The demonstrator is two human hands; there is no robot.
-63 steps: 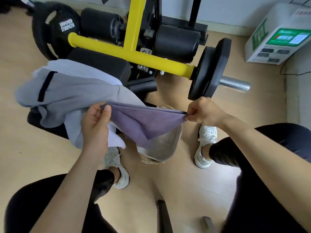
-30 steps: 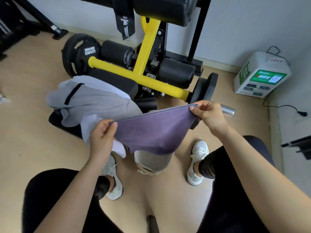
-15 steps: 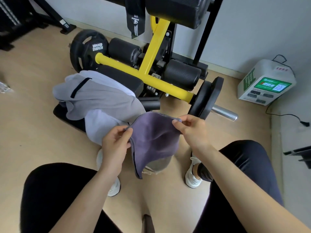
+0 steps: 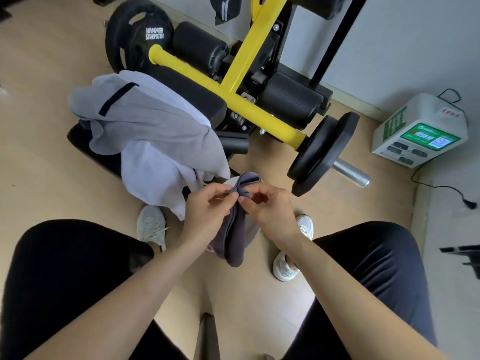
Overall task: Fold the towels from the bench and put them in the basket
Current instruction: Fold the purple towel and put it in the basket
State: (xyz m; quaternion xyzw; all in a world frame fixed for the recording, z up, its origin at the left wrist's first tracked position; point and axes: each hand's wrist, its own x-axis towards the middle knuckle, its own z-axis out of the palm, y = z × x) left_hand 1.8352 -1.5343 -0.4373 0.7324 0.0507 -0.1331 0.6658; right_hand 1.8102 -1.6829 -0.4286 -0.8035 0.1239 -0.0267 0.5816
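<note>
Left hand [image 4: 207, 206]: at the middle of the view, thumb and fingers pinched closed on the top edge of the purple towel [image 4: 235, 240].
Right hand [image 4: 265, 206]: just beside the left, thumb and fingers pinching the same edge.
Purple towel: doubled over, hanging from both pinches toward 6 o'clock, between the person's knees.
Basket [image 4: 251, 229]: on the floor under the hanging towel, mostly hidden, with a pale sliver showing at the towel's right side.
Waiting towels: a grey towel [image 4: 155, 120] lies over a white towel [image 4: 155, 172], both draped on the black bench pad [image 4: 197, 97] at 10 o'clock.
Step in hand: probably matching corners for a half fold.
Doing it well: set the corners flush before one hand takes both. The freed hand can then slide down to catch the fold. Keep the cloth off the floor.
</note>
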